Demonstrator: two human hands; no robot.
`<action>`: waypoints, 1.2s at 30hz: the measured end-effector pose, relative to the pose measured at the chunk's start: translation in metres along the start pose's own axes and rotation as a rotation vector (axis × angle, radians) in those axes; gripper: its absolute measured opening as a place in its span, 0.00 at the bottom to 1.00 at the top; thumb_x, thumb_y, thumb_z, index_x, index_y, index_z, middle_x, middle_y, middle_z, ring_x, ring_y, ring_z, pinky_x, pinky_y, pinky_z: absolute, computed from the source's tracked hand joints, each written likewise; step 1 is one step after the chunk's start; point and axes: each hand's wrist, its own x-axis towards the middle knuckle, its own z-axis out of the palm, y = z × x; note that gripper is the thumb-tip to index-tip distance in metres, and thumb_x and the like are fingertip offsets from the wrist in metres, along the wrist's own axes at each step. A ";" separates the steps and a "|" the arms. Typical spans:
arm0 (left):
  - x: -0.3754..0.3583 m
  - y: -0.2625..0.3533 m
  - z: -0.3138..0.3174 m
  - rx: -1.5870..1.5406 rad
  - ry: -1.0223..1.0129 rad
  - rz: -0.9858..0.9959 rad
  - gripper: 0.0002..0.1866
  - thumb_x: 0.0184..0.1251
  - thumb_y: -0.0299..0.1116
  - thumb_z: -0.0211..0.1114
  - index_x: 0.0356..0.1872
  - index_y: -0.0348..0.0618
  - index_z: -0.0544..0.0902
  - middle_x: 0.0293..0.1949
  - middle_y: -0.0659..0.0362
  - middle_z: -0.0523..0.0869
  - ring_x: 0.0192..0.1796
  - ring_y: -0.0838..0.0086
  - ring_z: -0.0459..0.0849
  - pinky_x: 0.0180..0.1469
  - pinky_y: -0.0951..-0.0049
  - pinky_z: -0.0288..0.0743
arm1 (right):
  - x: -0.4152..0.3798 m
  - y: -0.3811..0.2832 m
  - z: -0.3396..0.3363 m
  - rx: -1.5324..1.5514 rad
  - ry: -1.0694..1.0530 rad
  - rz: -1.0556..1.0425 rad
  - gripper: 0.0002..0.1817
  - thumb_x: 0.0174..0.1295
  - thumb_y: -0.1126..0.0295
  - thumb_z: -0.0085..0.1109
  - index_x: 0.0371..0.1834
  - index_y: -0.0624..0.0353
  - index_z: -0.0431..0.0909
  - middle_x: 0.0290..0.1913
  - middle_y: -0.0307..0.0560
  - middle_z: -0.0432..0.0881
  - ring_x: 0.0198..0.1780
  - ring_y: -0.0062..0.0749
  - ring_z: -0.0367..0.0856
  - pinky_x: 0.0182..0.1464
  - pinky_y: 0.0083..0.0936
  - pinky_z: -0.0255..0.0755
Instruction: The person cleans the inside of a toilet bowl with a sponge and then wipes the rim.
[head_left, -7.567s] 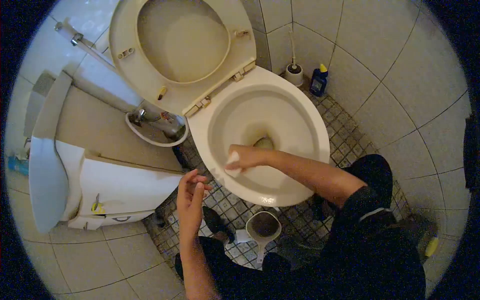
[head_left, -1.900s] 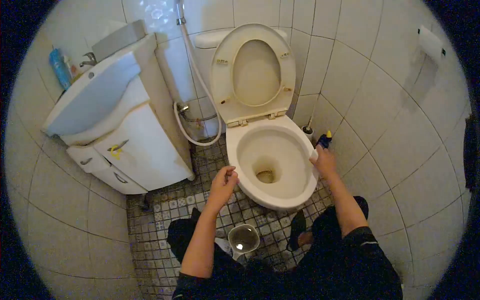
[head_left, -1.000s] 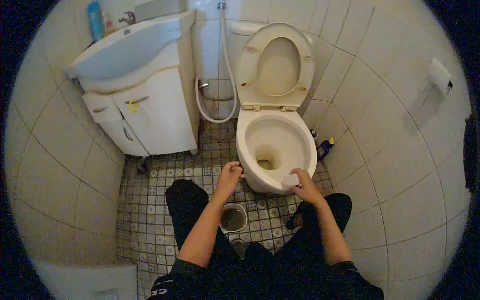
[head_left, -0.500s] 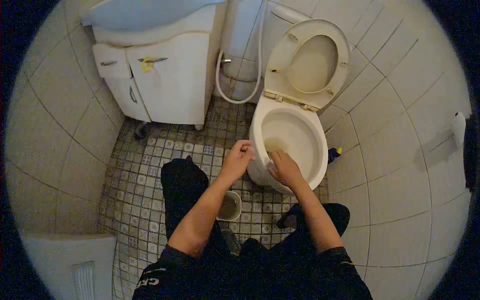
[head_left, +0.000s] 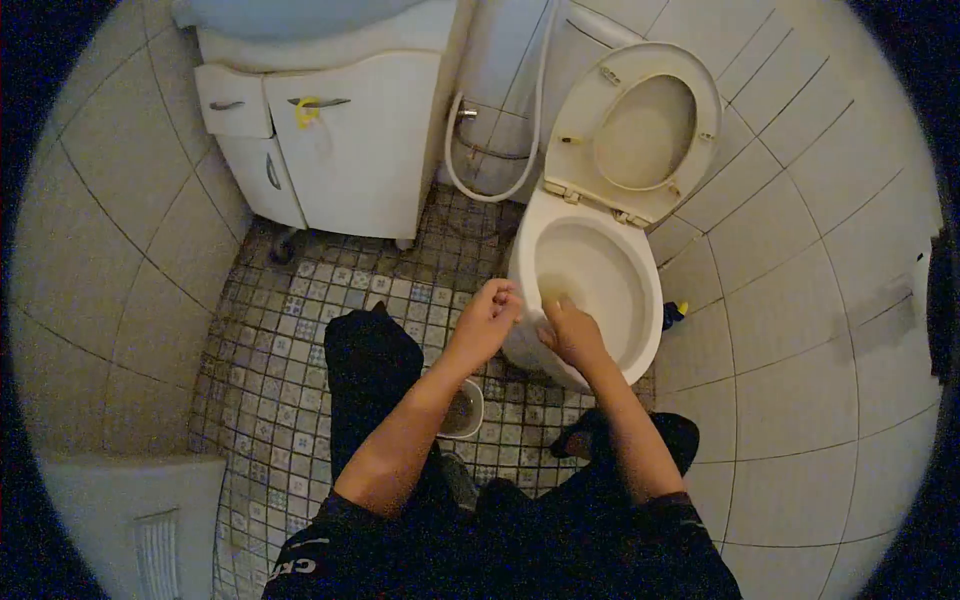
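The white toilet (head_left: pixel 648 285) stands in front of me with its seat (head_left: pixel 707 105) raised against the lid. My left hand (head_left: pixel 487 320) is beside the bowl's left rim, its fingers curled together; whether they hold anything is hidden. Over the front left part of the rim is my right hand (head_left: pixel 575 333), fingers bent down and close together toward the inside of the bowl. Its fingertips are partly hidden, and I cannot make out anything in them. A brownish stain shows inside the bowl just beyond the right hand.
A small white bucket (head_left: pixel 477 410) stands on the tiled floor between my legs. At the left is a white vanity cabinet (head_left: pixel 370 165) with a yellow item (head_left: pixel 306 112) on its handle. A white hose (head_left: pixel 452 155) loops beside the toilet. A dark bottle with yellow cap (head_left: pixel 674 314) stands right.
The view has shifted slightly, so the toilet and cabinet sit a little farther right. My left hand has moved slightly right with the view; my right hand remains at the front rim.
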 end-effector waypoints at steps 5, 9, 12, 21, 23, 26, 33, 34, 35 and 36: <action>-0.001 -0.003 -0.001 -0.001 0.039 -0.022 0.14 0.58 0.30 0.53 0.45 0.36 0.68 0.32 0.58 0.75 0.32 0.76 0.78 0.35 0.78 0.71 | -0.010 -0.012 -0.024 -0.007 -0.140 0.115 0.22 0.46 0.62 0.58 0.44 0.53 0.64 0.40 0.54 0.69 0.28 0.52 0.75 0.27 0.41 0.71; 0.004 -0.004 0.000 -0.044 -0.028 0.061 0.17 0.60 0.38 0.54 0.48 0.43 0.67 0.36 0.60 0.75 0.33 0.78 0.78 0.38 0.78 0.70 | -0.067 -0.001 -0.042 -0.041 -0.283 0.185 0.21 0.46 0.60 0.58 0.43 0.52 0.64 0.38 0.54 0.71 0.26 0.53 0.75 0.26 0.41 0.71; 0.002 0.005 0.002 -0.021 0.003 0.027 0.17 0.61 0.37 0.54 0.48 0.43 0.67 0.35 0.61 0.75 0.34 0.78 0.78 0.38 0.79 0.70 | -0.051 0.001 -0.028 -0.046 -0.263 0.196 0.22 0.46 0.60 0.58 0.43 0.53 0.64 0.37 0.55 0.71 0.28 0.52 0.75 0.27 0.40 0.71; 0.001 0.020 -0.022 -0.043 0.105 -0.002 0.15 0.60 0.31 0.52 0.47 0.35 0.66 0.33 0.57 0.74 0.33 0.77 0.76 0.36 0.78 0.70 | 0.082 0.000 0.015 -0.043 0.012 0.209 0.21 0.47 0.58 0.57 0.44 0.53 0.67 0.36 0.54 0.71 0.32 0.49 0.75 0.31 0.39 0.71; -0.002 0.023 -0.024 -0.087 0.109 0.010 0.15 0.61 0.31 0.52 0.47 0.36 0.67 0.33 0.57 0.74 0.33 0.77 0.76 0.36 0.78 0.70 | 0.065 0.000 0.012 -0.091 -0.115 0.280 0.23 0.48 0.58 0.57 0.47 0.51 0.66 0.41 0.54 0.72 0.33 0.48 0.76 0.31 0.38 0.72; -0.005 0.030 -0.023 -0.097 0.120 0.037 0.16 0.60 0.32 0.53 0.48 0.38 0.66 0.33 0.59 0.74 0.34 0.77 0.77 0.37 0.79 0.70 | 0.008 -0.011 -0.002 -0.113 -0.153 0.273 0.25 0.47 0.57 0.57 0.49 0.50 0.66 0.50 0.55 0.69 0.35 0.48 0.77 0.33 0.37 0.73; -0.017 0.018 -0.008 0.064 -0.027 0.103 0.17 0.60 0.32 0.53 0.49 0.38 0.65 0.34 0.59 0.75 0.35 0.76 0.77 0.40 0.78 0.71 | 0.036 -0.005 0.018 -0.178 0.042 0.218 0.21 0.47 0.59 0.57 0.44 0.52 0.68 0.43 0.55 0.71 0.28 0.47 0.76 0.27 0.36 0.72; -0.017 0.019 -0.012 0.077 -0.031 0.102 0.17 0.60 0.32 0.53 0.49 0.38 0.65 0.34 0.59 0.75 0.35 0.76 0.77 0.40 0.78 0.71 | 0.058 -0.004 0.017 -0.142 0.009 0.253 0.20 0.47 0.59 0.57 0.44 0.52 0.68 0.41 0.55 0.71 0.28 0.48 0.76 0.28 0.37 0.72; -0.018 0.020 -0.016 0.019 0.013 0.072 0.16 0.59 0.31 0.53 0.48 0.38 0.66 0.34 0.59 0.75 0.34 0.77 0.77 0.38 0.79 0.70 | 0.078 -0.005 0.016 -0.105 -0.027 0.290 0.19 0.47 0.59 0.57 0.43 0.52 0.68 0.38 0.55 0.72 0.29 0.48 0.76 0.28 0.37 0.72; -0.018 0.022 -0.018 -0.043 0.055 0.042 0.15 0.59 0.29 0.54 0.47 0.39 0.68 0.34 0.58 0.75 0.34 0.78 0.76 0.36 0.79 0.70 | 0.092 -0.002 0.020 -0.099 -0.023 0.300 0.19 0.47 0.59 0.57 0.43 0.52 0.68 0.38 0.55 0.72 0.29 0.48 0.76 0.28 0.37 0.72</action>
